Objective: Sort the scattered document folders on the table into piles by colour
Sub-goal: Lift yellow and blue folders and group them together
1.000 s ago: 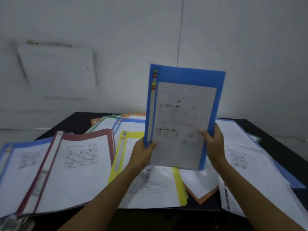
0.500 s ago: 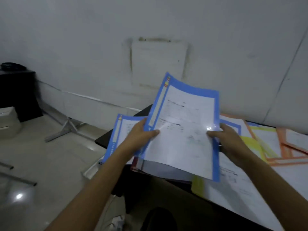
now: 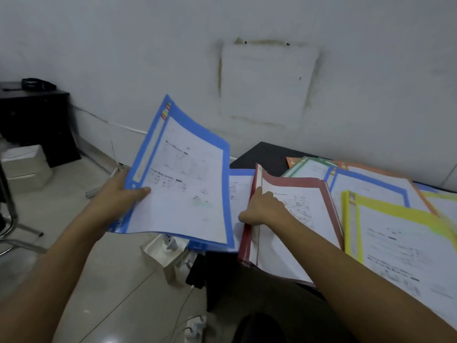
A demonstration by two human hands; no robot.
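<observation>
My left hand (image 3: 121, 196) grips a blue folder (image 3: 188, 174) by its spine and holds it tilted in the air, off the left end of the black table (image 3: 267, 154). My right hand (image 3: 264, 209) is closed on the left edge of a red folder (image 3: 309, 214), which looks slightly lifted. Under the red folder, a second blue folder (image 3: 238, 191) lies at the table's left end. To the right are a yellow folder (image 3: 395, 231), a third blue folder (image 3: 371, 184), a green folder (image 3: 309, 167) and an orange folder (image 3: 291, 160), all overlapping.
A black cabinet (image 3: 34, 120) and a cardboard box (image 3: 24, 167) stand on the floor at the left. Below the table's left end are a white box (image 3: 168, 256), a power strip (image 3: 195, 325) and cables. The wall runs close behind the table.
My view has swung left. My right hand has let go of the blue folder and taken the red folder's edge. My left hand alone now carries the blue folder, further left.
</observation>
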